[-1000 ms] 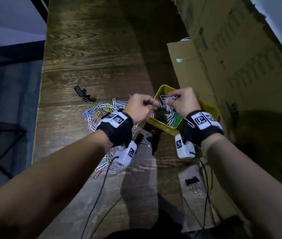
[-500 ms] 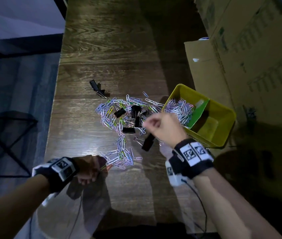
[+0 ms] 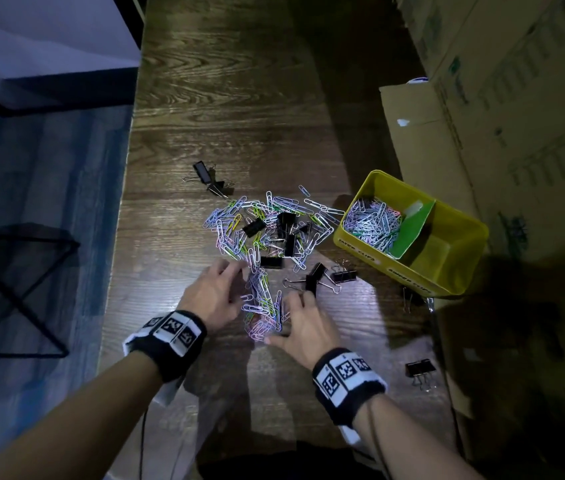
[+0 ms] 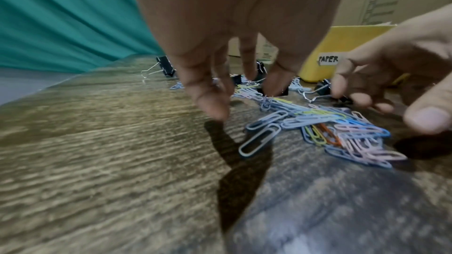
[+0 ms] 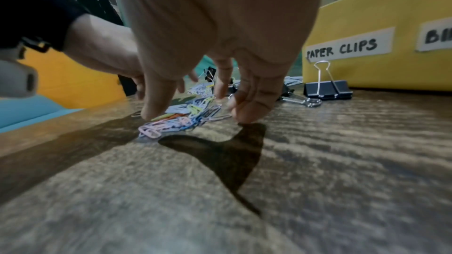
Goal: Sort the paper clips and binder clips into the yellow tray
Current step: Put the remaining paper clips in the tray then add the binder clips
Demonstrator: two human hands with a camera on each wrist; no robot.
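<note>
The yellow tray (image 3: 409,271) stands at the right on the table (image 3: 239,98). Its near compartment already holds many paper clips (image 3: 373,221); the binder compartment looks empty. Most of the pile of paper clips (image 3: 260,237) and the binder clips (image 3: 315,275) remain outside. The left hand (image 3: 215,296) and the right hand (image 3: 303,327) flank the near paper clips, fingers spread and relaxed, holding nothing.

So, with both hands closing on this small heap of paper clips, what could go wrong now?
1. The left hand and right hand may scoop a black binder clip lying beside the paper clips.
2. Loose clips might fall before the yellow tray, or land past its green divider.
</note>
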